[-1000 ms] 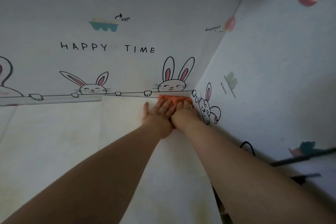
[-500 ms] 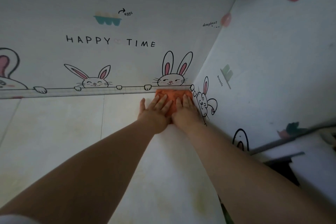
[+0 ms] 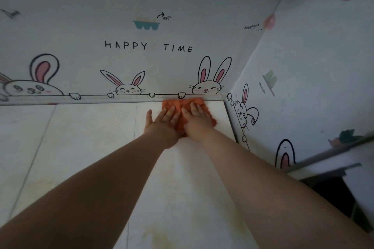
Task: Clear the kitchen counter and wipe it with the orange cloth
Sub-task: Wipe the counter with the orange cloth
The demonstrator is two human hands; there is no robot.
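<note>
pale tiled worktop (image 3: 85,137) below rabbit-patterned wall covering (image 3: 141,56). left hand (image 3: 165,121) and right hand (image 3: 195,119), flat with fingers spread, press the crumpled orange cloth (image 3: 179,107), which has slid left out of the back corner, so wiping looks underway.

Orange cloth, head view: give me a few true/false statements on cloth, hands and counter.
1. Both hands press flat on the orange cloth. True: left hand, right hand.
2. The cloth lies at the counter's back edge, near the corner. True.
3. The cloth is bunched in one closed fist. False: fingers are spread open on it.
4. Dishes stand on the counter beside the cloth. False: none show there.
</note>
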